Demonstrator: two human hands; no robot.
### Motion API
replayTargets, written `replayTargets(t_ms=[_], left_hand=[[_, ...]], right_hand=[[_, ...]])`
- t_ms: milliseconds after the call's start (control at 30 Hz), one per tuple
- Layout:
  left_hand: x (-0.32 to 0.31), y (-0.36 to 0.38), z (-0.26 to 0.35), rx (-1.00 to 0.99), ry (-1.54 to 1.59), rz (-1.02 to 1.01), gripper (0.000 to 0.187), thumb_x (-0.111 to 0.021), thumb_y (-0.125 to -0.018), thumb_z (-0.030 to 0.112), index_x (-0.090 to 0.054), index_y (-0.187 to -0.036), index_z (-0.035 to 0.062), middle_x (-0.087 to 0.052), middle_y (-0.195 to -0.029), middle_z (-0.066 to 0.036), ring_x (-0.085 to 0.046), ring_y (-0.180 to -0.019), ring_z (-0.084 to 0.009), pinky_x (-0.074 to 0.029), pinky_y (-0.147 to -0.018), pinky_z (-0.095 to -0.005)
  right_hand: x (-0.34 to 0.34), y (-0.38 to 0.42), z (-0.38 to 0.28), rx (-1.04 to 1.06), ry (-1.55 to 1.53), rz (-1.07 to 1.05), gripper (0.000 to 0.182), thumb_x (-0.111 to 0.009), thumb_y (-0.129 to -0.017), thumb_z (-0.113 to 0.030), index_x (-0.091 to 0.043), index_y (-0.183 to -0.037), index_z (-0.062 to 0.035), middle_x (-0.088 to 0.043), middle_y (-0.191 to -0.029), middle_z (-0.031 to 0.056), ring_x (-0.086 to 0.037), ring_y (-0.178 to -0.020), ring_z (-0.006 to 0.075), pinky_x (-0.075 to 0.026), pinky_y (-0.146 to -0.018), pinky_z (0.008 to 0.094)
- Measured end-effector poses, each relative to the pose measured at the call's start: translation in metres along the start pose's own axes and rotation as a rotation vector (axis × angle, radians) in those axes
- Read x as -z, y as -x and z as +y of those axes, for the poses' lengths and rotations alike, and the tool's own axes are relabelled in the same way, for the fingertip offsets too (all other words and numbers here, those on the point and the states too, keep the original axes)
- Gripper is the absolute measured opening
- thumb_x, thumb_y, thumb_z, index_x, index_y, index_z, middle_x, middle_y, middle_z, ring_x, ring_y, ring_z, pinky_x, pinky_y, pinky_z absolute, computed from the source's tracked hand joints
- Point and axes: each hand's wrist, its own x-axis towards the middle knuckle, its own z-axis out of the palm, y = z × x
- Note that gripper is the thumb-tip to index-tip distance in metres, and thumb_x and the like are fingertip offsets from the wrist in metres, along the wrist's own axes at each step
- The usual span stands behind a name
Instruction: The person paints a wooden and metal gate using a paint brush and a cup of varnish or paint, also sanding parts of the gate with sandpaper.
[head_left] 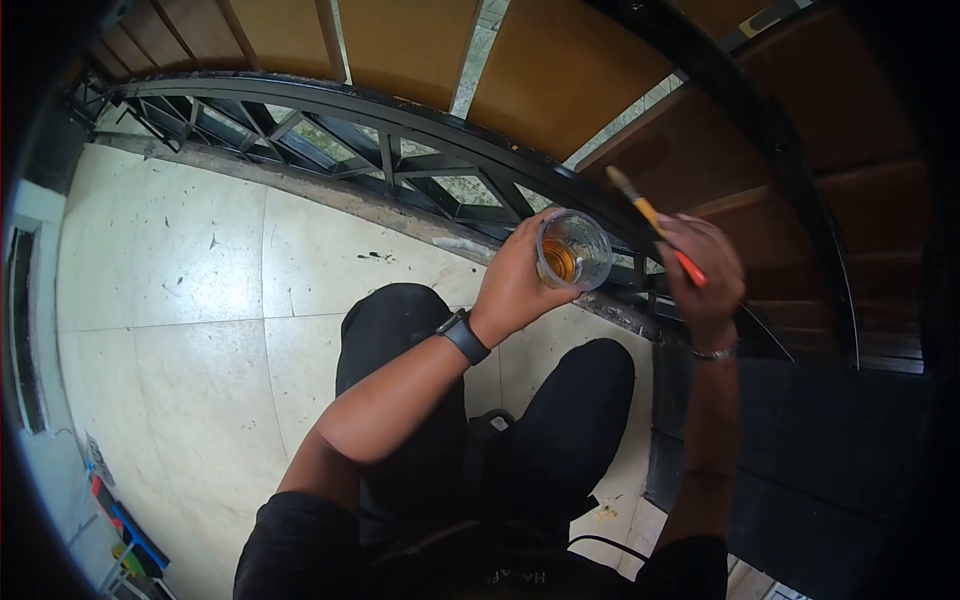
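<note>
My left hand (pixel 520 272) is wrapped round a clear plastic cup (pixel 590 240) with some amber liquid (pixel 560 262) at its bottom. The cup is tilted so that I look into its mouth. To the right of it, my right hand (pixel 708 268) grips a paintbrush (pixel 648 212) by its orange and red handle. The brush's bristles point up and left, in front of the brown wooden slats (pixel 655 150) of the gate. No part of the brush is in the cup.
A black metal gate frame (pixel 400 130) with diagonal bars curves across the top, holding lighter orange-brown panels (pixel 400 45). Pale floor tiles (pixel 180 240) with dark spots lie to the left. Colourful items (pixel 130 530) stand at the lower left. My bent knees (pixel 580 400) are below the cup.
</note>
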Motion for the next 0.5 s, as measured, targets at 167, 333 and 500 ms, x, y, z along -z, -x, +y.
replayTargets(t_ms=[167, 333, 500], left_hand=[[0.003, 0.005, 0.002, 0.015, 0.041, -0.014, 0.087, -0.087, -0.063, 0.024, -0.044, -0.135, 0.0014, -0.057, -0.125, -0.017, -0.057, -0.117, -0.0311, -0.044, -0.101, -0.0386], [0.007, 0.008, 0.005, 0.012, 0.013, -0.016, 0.088, -0.087, -0.063, 0.023, -0.044, -0.136, 0.0014, -0.057, -0.126, -0.017, -0.057, -0.117, -0.0311, -0.044, -0.101, -0.0385], [0.008, 0.009, 0.006, -0.004, 0.036, -0.011, 0.087, -0.087, -0.063, 0.022, -0.044, -0.136, 0.0014, -0.056, -0.126, -0.017, -0.057, -0.117, -0.0317, -0.045, -0.101, -0.0387]], right_hand=[[-0.024, -0.008, 0.026, 0.027, 0.021, -0.006, 0.022, -0.074, -0.080, -0.001, -0.065, -0.100, -0.0014, -0.072, -0.099, 0.0117, -0.069, -0.091, 0.0289, -0.057, -0.083, 0.0403], [0.025, -0.024, 0.003, 0.042, 0.162, 0.203, 0.021, -0.072, -0.081, 0.002, -0.064, -0.100, -0.0006, -0.072, -0.101, 0.0142, -0.069, -0.091, 0.0295, -0.057, -0.085, 0.0411], [-0.001, -0.007, -0.003, 0.034, 0.045, 0.052, 0.020, -0.074, -0.080, 0.000, -0.065, -0.097, -0.0019, -0.072, -0.099, 0.0136, -0.069, -0.090, 0.0283, -0.056, -0.084, 0.0405]])
